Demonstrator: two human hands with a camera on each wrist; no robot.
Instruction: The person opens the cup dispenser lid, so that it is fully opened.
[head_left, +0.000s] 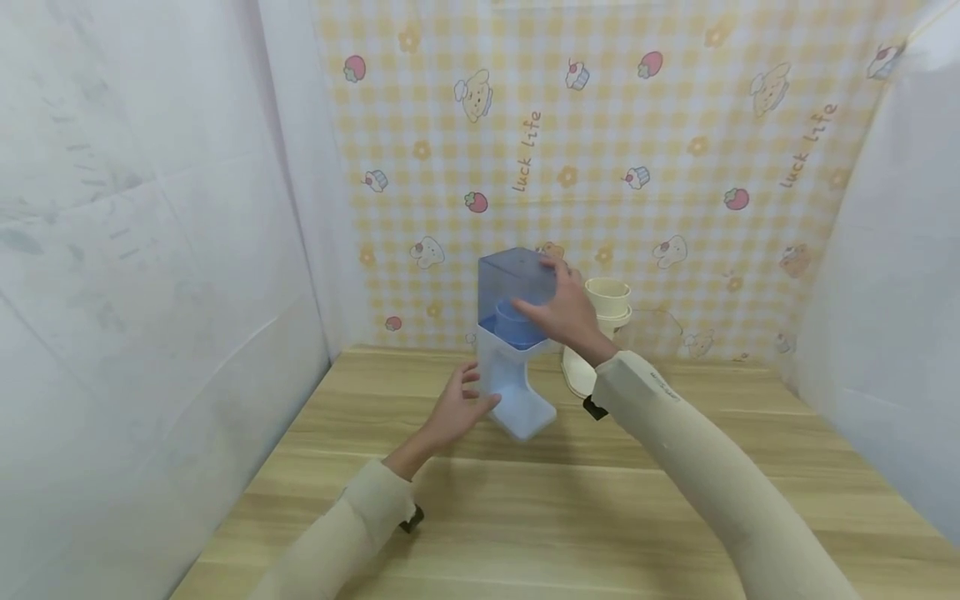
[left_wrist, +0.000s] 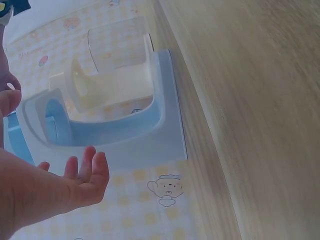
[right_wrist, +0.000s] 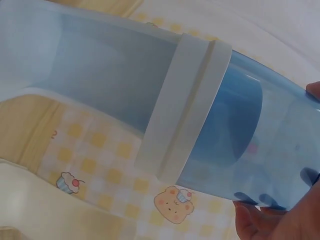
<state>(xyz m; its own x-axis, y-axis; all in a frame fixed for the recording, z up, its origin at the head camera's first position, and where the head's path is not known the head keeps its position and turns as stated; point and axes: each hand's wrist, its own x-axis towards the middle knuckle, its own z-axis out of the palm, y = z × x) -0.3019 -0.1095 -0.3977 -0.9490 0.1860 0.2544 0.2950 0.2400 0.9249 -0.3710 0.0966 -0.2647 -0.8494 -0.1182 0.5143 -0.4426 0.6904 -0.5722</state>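
Observation:
A pale blue stand (head_left: 525, 408) with a flat foot and an open front stands upright on the wooden table. On top of it sits a see-through blue cover (head_left: 497, 279), with a round blue cup-like part (right_wrist: 232, 117) inside near the seam. My right hand (head_left: 566, 308) grips the cover near its top, thumb on one side and fingers on the other; the fingertips show through the plastic in the right wrist view. Beside the stand's left side, my left hand (head_left: 453, 408) is held with thumb and loosely bent fingers apart, holding nothing.
Just behind and to the right stands a similar cream stand (head_left: 577, 372) with a round cream top (head_left: 608, 296). A clear cover (left_wrist: 120, 47) is next to it. A yellow checked cloth (head_left: 600, 225) hangs behind the table (head_left: 525, 508); white sheets flank both sides.

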